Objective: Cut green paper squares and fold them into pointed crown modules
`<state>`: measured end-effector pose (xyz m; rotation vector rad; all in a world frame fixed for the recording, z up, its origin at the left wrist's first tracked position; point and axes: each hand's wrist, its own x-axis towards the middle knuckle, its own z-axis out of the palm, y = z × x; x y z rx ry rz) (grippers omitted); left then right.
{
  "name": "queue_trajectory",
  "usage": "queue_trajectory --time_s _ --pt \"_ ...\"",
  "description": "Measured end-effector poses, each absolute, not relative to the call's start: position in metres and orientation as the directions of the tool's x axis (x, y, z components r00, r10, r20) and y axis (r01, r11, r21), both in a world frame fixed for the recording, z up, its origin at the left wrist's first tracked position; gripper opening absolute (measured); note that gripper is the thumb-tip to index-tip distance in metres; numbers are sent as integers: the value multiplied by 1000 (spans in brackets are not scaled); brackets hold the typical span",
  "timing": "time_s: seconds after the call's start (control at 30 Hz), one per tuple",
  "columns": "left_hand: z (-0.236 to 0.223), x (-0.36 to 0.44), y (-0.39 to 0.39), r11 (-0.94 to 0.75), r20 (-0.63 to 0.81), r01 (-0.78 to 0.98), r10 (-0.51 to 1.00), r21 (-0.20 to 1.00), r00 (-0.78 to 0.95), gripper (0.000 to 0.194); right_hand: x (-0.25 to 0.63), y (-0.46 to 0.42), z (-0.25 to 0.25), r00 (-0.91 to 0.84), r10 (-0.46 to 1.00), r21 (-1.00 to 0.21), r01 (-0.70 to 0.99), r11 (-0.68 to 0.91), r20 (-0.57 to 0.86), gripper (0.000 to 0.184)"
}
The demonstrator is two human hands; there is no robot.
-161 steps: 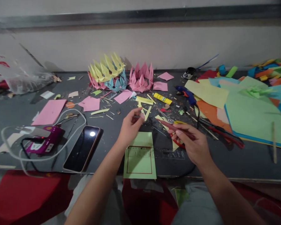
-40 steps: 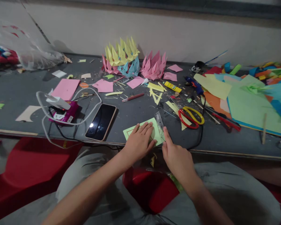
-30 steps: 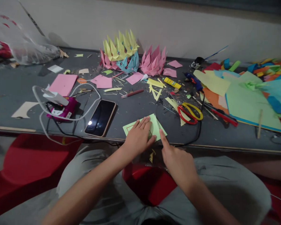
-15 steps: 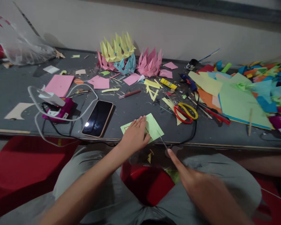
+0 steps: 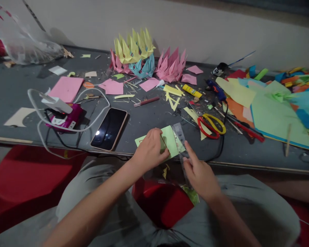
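A light green paper square point(image 5: 170, 140) with a red drawn outline lies at the near edge of the dark table point(image 5: 144, 116). My left hand point(image 5: 149, 151) rests on it, its fingers curled over the paper's left part. My right hand point(image 5: 199, 171) grips a clear plastic ruler point(image 5: 179, 139) by its near end. The ruler lies along the paper's right edge and sticks out past the table edge.
Red and yellow scissors point(image 5: 211, 124) lie right of the paper, a phone point(image 5: 109, 128) left of it, a red pen point(image 5: 146, 101) beyond. Folded paper crowns point(image 5: 144, 58), a glue stick point(image 5: 192, 91), a purple device point(image 5: 65, 118) with cables, coloured sheets point(image 5: 275, 113) at right.
My right hand dropped below the table edge, then came back up holding the ruler and set it on the paper's right side. My left hand's fingers curled on the paper.
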<state>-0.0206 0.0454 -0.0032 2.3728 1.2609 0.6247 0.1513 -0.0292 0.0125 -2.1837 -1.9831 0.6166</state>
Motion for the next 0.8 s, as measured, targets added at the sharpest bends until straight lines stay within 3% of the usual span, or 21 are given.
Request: queue_trajectory --time_s 0.17,0.47,0.8 --pt "1 -24 48 -458 112 629 853 628 510 41 149 -25 12 43 965 -112 991 -75 -260 54" --pt "3 -25 47 -439 89 607 851 663 518 35 135 19 21 62 969 92 995 -41 -239 55" --pt "0 -25 47 -407 49 619 858 672 511 39 138 1 20 55 965 21 998 -52 -255 56"
